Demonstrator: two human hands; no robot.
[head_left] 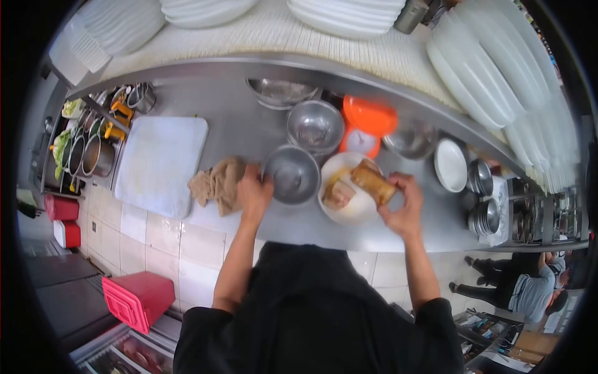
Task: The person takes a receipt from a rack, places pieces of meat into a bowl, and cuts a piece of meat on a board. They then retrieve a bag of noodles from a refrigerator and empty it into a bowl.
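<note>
My left hand [252,194] is at the left rim of a metal bowl [291,175], thumb and fingers curled at its edge. Its other side borders a crumpled brown cloth [219,184]. A browned, oblong chunk of meat [372,181] is gripped in my right hand [403,204], thumb below and fingers round its right end. This chunk is tilted over a white plate [350,216], where a paler piece of meat [339,194] lies.
Behind the plate stands an orange scale [361,142], with a second metal bowl [316,126] beside it. A white cutting board [163,163] lies to the left. Stacked plates [349,15] line the shelf above. Other people [526,283] are at the far right.
</note>
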